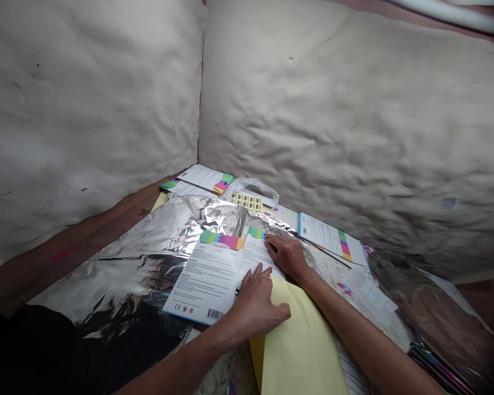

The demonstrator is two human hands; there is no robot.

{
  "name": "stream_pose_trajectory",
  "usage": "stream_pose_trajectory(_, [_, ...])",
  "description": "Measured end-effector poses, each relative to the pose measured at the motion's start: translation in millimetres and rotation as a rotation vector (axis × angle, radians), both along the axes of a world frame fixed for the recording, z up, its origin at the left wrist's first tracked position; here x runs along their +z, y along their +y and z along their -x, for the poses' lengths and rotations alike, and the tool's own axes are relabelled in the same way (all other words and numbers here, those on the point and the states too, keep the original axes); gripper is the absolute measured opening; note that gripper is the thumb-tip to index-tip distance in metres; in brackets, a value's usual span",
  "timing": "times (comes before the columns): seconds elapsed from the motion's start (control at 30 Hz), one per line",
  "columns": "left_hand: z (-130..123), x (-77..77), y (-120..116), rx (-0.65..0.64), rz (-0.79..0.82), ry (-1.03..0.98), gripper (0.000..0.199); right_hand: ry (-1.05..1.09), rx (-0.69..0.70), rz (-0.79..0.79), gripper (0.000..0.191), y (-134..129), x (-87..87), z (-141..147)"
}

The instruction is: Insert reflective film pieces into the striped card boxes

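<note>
I see a printed card (255,253) with a coloured top lying under both hands, just beside a larger printed card (209,280) that has a barcode near its lower edge. My left hand (261,304) presses flat on the card's lower part, fingers loosely spread and thumb held out to the side. My right hand (287,255) is at the card's upper right, fingers curled close together; I cannot tell whether they pinch anything.

A yellow sheet (300,337) lies below the hands, between the forearms. Silvery foil (148,241) spreads to the left, partly beneath the larger card. Beyond the hands are a clear plastic bag (271,192) and a sheet of yellow labels (247,202). One card stack (201,176) lies at the far left corner, another stack (325,233) to the right, near some white labels (368,296).
</note>
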State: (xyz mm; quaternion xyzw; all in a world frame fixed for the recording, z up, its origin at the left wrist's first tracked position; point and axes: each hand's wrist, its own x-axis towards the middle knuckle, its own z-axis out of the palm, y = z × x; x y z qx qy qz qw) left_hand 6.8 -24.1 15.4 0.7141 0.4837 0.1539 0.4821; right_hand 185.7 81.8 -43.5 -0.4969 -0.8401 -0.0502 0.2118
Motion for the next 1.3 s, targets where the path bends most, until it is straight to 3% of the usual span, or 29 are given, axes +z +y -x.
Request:
stream_pose_trajectory(0.37, [-0.7, -2.1, 1.7, -0.005, -0.006, -0.014, 0.080, 0.139, -0.178, -0.073, 0.025, 5.6, -10.7, -4.1])
stream_pose_trajectory(1.03, [-1.2, -6.1, 0.9, 0.005, -0.029, -0.013, 0.077, -0.063, 0.013, 0.044, 0.022, 1.9, 9.6, 0.4])
stream_pose_trajectory(1.2, [-0.2, -3.2, 1.9, 0.012, -0.048, -0.035, 0.078, -0.155, 0.011, 0.105, 0.036, -14.2, 5.3, -0.2])
stream_pose_trajectory(1.3, [2.2, 1.1, 2.5, -0.002, -0.047, -0.038, 0.070, -0.089, 0.055, 0.223, 0.047, -14.8, 4.5, -3.5])
